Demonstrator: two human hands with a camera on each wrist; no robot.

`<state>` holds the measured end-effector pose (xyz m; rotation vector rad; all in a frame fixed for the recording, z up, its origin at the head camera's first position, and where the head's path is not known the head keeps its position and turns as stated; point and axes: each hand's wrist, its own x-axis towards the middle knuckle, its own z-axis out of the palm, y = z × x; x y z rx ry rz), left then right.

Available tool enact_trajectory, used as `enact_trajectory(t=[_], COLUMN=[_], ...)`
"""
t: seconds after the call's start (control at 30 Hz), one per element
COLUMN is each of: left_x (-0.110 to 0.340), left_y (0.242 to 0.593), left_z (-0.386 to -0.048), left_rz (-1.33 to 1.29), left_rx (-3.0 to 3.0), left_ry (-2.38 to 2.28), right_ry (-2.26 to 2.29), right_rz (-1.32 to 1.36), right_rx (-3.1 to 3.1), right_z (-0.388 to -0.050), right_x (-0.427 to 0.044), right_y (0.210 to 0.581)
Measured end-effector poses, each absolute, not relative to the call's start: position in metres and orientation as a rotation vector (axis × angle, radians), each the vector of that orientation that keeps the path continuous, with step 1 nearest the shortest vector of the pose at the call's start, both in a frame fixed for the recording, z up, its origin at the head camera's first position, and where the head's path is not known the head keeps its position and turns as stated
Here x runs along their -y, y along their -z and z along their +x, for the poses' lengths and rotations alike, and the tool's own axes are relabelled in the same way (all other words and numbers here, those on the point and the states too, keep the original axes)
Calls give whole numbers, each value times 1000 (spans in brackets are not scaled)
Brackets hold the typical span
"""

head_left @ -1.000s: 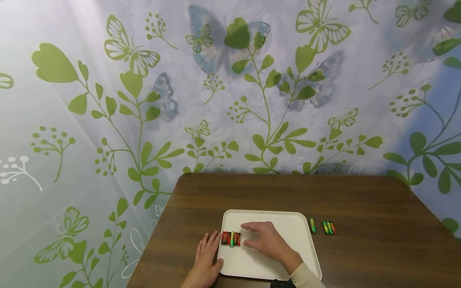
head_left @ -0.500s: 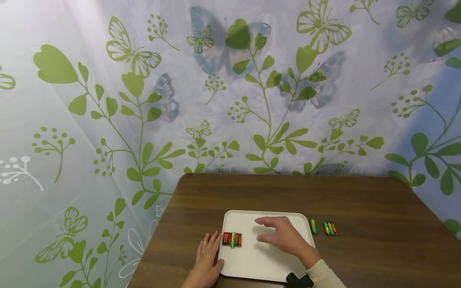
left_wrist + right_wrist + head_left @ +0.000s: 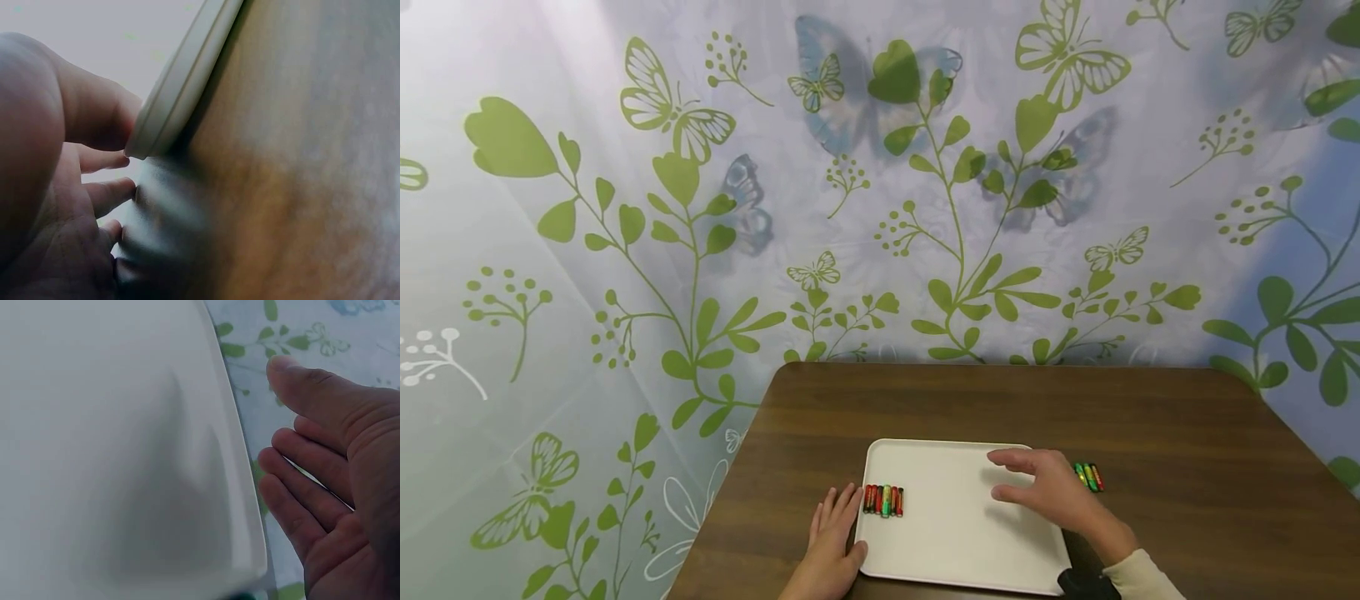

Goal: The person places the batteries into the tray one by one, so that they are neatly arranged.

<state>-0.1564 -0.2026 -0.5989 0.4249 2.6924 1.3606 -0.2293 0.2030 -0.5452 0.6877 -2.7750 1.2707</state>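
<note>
Neatly enough, the row of batteries [image 3: 886, 502] lies side by side at the left of the white tray [image 3: 955, 546]. My left hand [image 3: 831, 543], fingers extended, rests against the tray's rim; I'd want light pressure there. My right hand [image 3: 1051, 490] hovers over the tray's right side, wide and holding nothing. Any of the loose batteries [image 3: 1089, 477] on the table [image 3: 970, 404] would need a mid-body pinch against rolling.
</note>
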Motion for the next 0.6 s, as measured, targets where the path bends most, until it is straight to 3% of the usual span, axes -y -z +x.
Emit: enact_trajectory(t=[0.6], left_x=[201], left_y=[596], left_z=[-152], left_rz=[408], left_rx=[-2636], left_ry=[-1421], right_ry=[-1049], right_rz=[546], right_rx=[2847], right_z=[-220], right_x=[-304], right_y=[527])
